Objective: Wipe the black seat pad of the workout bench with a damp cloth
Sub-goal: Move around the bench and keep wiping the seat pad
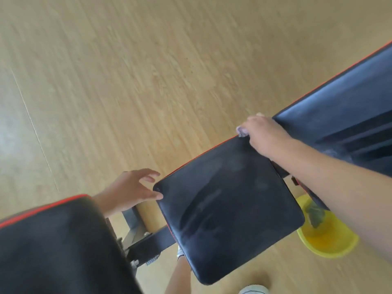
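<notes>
The black seat pad (229, 200) of the bench fills the middle of the view, with damp streaks across its surface and a red edge line on its far side. My right hand (265, 134) rests on the pad's far right corner, closed over a small cloth (241, 131) that peeks out pale purple beside the fingers. My left hand (131, 192) hovers at the pad's left corner with fingers spread, the thumb touching the edge, holding nothing.
A longer black back pad (347, 115) runs off to the upper right. Another black pad (59, 249) with red trim fills the lower left. A yellow basin (331, 247) with a dark cloth (316, 215) stands on the wooden floor under my right arm. The bench's metal frame (144, 245) shows between the pads.
</notes>
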Demonstrator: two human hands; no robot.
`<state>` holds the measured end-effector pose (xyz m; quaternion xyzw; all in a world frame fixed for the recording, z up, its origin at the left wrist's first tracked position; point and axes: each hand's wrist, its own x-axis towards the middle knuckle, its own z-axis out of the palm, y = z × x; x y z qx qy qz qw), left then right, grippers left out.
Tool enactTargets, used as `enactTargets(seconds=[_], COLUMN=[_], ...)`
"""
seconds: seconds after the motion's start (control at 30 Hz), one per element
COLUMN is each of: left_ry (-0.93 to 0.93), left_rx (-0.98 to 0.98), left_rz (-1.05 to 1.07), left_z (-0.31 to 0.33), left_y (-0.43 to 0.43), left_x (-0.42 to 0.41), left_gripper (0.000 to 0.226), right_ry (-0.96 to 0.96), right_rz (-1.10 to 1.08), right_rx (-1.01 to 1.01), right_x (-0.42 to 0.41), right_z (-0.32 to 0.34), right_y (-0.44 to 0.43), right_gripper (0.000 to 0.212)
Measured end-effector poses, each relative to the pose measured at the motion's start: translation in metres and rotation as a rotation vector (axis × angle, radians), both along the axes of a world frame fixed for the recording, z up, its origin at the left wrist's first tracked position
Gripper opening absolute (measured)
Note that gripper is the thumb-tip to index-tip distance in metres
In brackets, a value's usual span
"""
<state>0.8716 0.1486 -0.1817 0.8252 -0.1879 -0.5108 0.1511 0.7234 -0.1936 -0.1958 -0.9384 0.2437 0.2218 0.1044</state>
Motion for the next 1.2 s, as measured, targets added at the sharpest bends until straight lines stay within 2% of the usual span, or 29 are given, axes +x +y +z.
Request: enactTargets(seconds=[0.1,0.2,0.3,0.37,0.43,0.47,0.53,0.6,0.73,0.8,0.87,0.9,0.93,1.0,1.03,1.1,1.17,1.2], left_ry=[-0.043,-0.158,-0.234,-0.25,-0.255,-0.253,-0.248,-0.24,-0.237,-0.244,-0.242,-0.239,-0.236,-0.239,-0.237,-0.222,-0.194,-0.177], left_rx=[-0.021,0.003,0.023,0.021,0.038,0.043,0.044,0.039,0.053,0.061,0.07,0.068,0.063,0.048,0.044,0.043,0.034,0.029], left_rz=[-0.13,-0.285,-0.416,-0.423,-0.415,-0.412,-0.416,-0.419,-0.481,-0.509,-0.514,-0.508,-0.496,-0.484,-0.481,-0.469,-0.469,-0.478], left_z=[-0.004,-0.008,-0.007,-0.007,-0.007,-0.007,-0.006,-0.006,-0.007,-0.007,-0.006,-0.005,-0.004,-0.003,-0.002,-0.003,-0.007,-0.009], left_y=[-0.008,-0.008,-0.013,-0.015,-0.014,-0.015,-0.017,-0.019,-0.02,-0.021,-0.022,-0.022,-0.022,-0.021,-0.021,-0.023,-0.023,-0.023], left_x=[-0.008,-0.01,-0.012,-0.014,-0.014,-0.014,-0.014,-0.013,-0.01,-0.009,-0.009,-0.009,-0.009,-0.009,-0.01,-0.008,0.0,0.005], left_gripper=[0.023,0.013,0.019,0.016,0.014,0.014,0.013,0.013,0.016,0.019,0.021,0.023,0.025,0.03,0.032,0.041,0.05,0.049], right_ry=[-0.109,-0.219,-0.134,-0.094,-0.088,-0.105,-0.125,-0.14,-0.158,-0.085,0.038,0.029,0.014,-0.113,-0.174,-0.274,-0.383,-0.382], right_rz=[-0.243,-0.476,-0.71,-0.869,-0.995,-1.041,-1.152,-1.243,-1.517,-1.594,-1.496,-1.449,-1.451,-1.375,-1.234,-0.748,-0.272,-0.054], right_rx=[0.084,0.091,0.052,0.146,0.226,0.244,0.352,0.545,0.761,0.885,1.13,1.187,1.181,1.037,0.913,0.652,0.515,0.467], right_x=[-0.043,-0.112,-0.197,-0.231,-0.237,-0.235,-0.236,-0.241,-0.224,-0.199,-0.17,-0.158,-0.145,-0.13,-0.122,-0.098,-0.06,-0.036], right_z=[0.003,0.005,0.008,0.013,0.015,0.016,0.016,0.022,0.028,0.029,0.034,0.035,0.036,0.03,0.027,0.031,0.034,0.033], right_y=[0.008,0.04,0.076,0.092,0.091,0.089,0.094,0.123,0.246,0.308,0.353,0.365,0.365,0.349,0.337,0.311,0.298,0.29], right_gripper=[0.025,0.029,0.024,0.036,0.054,0.056,0.051,0.039,0.036,0.029,0.033,0.039,0.044,0.044,0.035,0.004,0.027,0.031])
